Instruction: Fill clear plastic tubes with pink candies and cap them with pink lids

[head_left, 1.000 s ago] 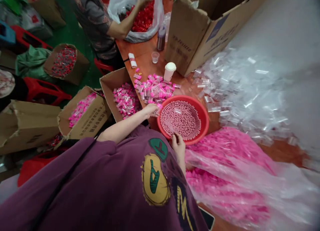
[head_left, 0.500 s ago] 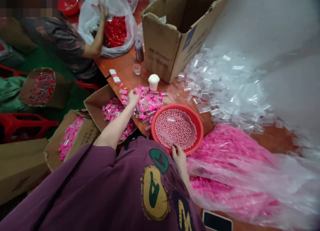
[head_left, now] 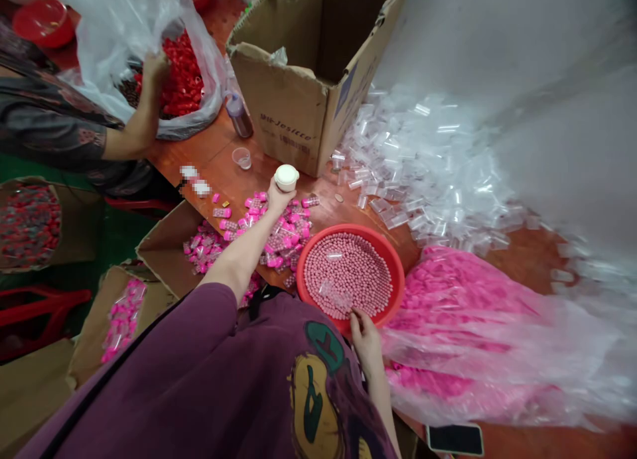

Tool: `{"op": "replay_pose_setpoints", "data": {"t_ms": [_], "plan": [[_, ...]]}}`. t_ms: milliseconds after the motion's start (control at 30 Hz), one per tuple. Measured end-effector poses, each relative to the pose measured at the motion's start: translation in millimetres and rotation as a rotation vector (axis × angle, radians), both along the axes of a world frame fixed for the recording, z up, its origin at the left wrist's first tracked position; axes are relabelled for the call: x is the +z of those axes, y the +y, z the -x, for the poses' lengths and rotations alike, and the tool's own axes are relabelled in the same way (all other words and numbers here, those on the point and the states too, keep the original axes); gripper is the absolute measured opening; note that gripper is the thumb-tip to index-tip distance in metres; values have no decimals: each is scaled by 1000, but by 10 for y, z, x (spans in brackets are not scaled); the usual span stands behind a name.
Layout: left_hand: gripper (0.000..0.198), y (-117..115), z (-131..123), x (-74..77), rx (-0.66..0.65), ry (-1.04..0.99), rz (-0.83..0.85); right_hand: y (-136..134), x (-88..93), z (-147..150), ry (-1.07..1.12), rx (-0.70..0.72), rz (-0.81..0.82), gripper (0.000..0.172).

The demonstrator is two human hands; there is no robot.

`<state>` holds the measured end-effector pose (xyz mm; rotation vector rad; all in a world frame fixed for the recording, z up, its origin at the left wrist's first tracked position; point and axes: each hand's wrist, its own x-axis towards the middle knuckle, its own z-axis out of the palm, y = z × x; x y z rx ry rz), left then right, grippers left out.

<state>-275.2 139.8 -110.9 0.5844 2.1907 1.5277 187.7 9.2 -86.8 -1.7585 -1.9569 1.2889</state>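
My left hand is wrapped around a white lidded cup at the far side of a heap of small clear bottles with pink caps. My right hand is at the near rim of a red basin, its fingers pinched together; what they hold, if anything, is hidden. Pink beads fill the basin. A few clear plastic containers lie on the beads just beyond my right fingertips.
A tall cardboard box stands behind the cup. Clear containers are heaped right, behind a plastic bag of pink pieces. A phone lies near me. At left, a co-worker's hand reaches into a bag of red pieces.
My left hand has gone from the pink-capped bottles to the white cup and closed around it. My right hand stays by the basin rim. The view has shifted, and the co-worker's hand has moved lower.
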Motion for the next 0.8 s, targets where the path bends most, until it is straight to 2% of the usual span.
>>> {"op": "replay_pose_setpoints", "data": {"t_ms": [100, 200, 333, 467, 533, 567, 667, 733, 800], "plan": [[75, 36, -47, 121, 2, -29, -92, 221, 170, 122, 37, -3, -48, 58], [75, 32, -204, 414, -80, -29, -194, 539, 434, 387, 110, 9, -136, 53], [76, -50, -551, 866, -239, -93, -321, 951, 942, 872, 260, 103, -270, 43], [77, -189, -966, 1271, -416, -161, -401, 1241, 1489, 1271, 482, 34, -440, 37], [79, -275, -1180, 1461, -471, -139, -382, 1353, 1717, 1398, 598, 4, -514, 50], [80, -321, -1289, 1553, -492, -110, -357, 1401, 1812, 1443, 623, 17, -554, 62], [82, -464, -1617, 1804, -535, 15, -248, 1485, 2009, 1511, 576, 34, -659, 95], [82, -555, -1821, 1940, -537, 93, -160, 1473, 2069, 1510, 522, 23, -714, 101], [81, -638, -1988, 2045, -553, 151, -88, 1404, 2097, 1477, 506, -15, -768, 90]]}}
